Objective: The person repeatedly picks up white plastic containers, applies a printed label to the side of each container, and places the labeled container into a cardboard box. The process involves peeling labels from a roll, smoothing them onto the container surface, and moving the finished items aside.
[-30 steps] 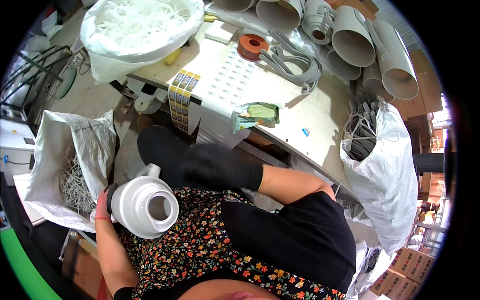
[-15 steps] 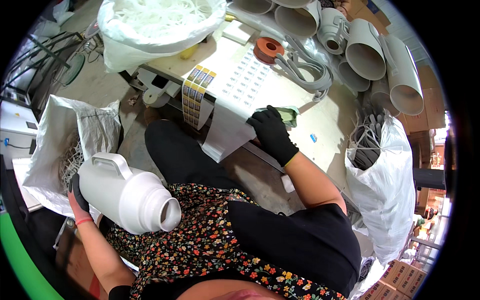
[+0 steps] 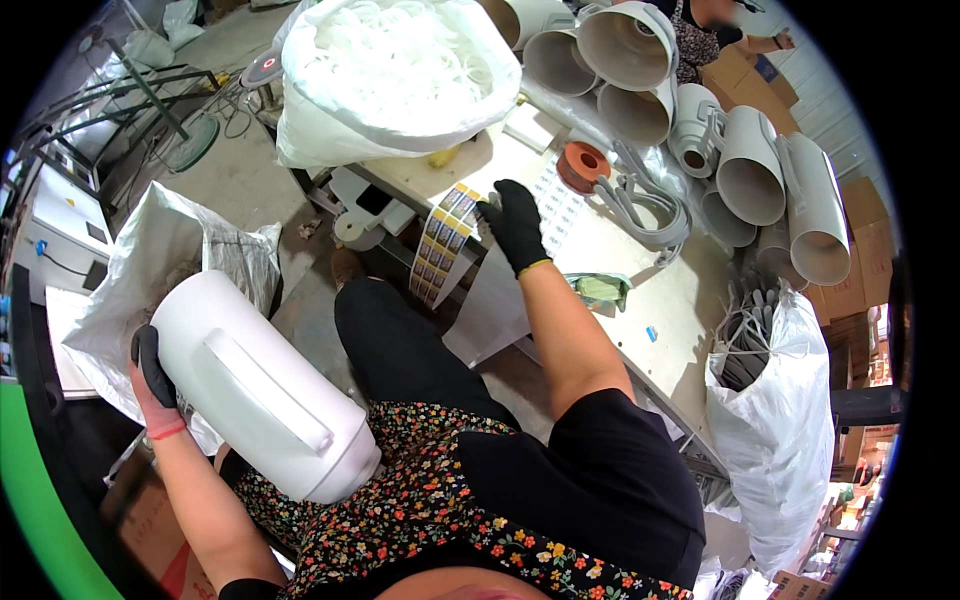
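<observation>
Against my lap leans a white plastic jug body (image 3: 255,385) with a long side handle, tilted so that its narrow neck points down to the lower right. My left hand (image 3: 152,375), in a dark-palmed glove, is closed around its far left side. Over the table edge, my right hand (image 3: 516,222) in a black glove has its fingers bent together at the right edge of a yellow-and-dark label sheet (image 3: 440,245). Whether a label is between the fingertips is hidden. A white label sheet (image 3: 560,205) lies on the table just right of that hand.
A sack of white rings (image 3: 400,140) stands at the back of the table (image 3: 640,375). Orange tape (image 3: 583,167), grey handle strips (image 3: 650,215) and a green packet (image 3: 598,290) lie to the right. Grey jug bodies (image 3: 750,165) stack behind; white sacks (image 3: 770,430) flank me.
My right hand has left the green packet and moved left to the yellow-and-dark labels. My left hand has turned the jug body, bringing its handle toward me and its neck downward. The view has shifted.
</observation>
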`<control>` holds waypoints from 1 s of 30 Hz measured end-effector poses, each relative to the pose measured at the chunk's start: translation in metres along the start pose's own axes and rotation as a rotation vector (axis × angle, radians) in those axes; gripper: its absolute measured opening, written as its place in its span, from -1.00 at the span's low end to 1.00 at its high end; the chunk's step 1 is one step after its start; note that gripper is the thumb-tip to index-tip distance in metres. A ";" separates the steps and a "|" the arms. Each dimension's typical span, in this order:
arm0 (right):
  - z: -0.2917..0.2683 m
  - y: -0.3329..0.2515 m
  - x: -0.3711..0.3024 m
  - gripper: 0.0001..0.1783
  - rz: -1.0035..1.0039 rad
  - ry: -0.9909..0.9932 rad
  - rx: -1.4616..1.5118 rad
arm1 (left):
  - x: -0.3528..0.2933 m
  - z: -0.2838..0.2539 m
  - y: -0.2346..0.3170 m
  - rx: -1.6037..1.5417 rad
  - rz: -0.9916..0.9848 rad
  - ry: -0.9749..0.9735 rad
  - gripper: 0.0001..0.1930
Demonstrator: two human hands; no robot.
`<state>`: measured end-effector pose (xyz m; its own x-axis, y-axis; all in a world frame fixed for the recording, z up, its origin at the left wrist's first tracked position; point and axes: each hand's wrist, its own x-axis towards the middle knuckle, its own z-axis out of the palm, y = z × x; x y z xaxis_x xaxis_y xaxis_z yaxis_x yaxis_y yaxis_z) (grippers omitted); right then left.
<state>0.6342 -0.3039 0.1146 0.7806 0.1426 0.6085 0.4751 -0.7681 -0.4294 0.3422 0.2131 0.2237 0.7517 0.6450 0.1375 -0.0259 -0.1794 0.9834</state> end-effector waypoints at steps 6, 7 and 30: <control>-0.056 -0.005 -0.039 -0.60 0.034 -0.158 0.038 | -0.014 0.013 -0.001 -0.133 -0.117 -0.041 -0.68; -0.063 -0.008 -0.044 -0.59 0.044 -0.199 0.008 | -0.014 0.016 -0.006 -0.164 -0.121 -0.042 -0.67; -0.049 0.003 -0.062 -0.55 0.077 -0.115 -0.078 | -0.030 0.039 0.025 -0.085 0.003 0.016 -0.68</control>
<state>0.5675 -0.3456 0.1084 0.8569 0.1486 0.4936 0.3826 -0.8252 -0.4156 0.3446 0.1602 0.2399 0.7407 0.6566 0.1418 -0.0847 -0.1181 0.9894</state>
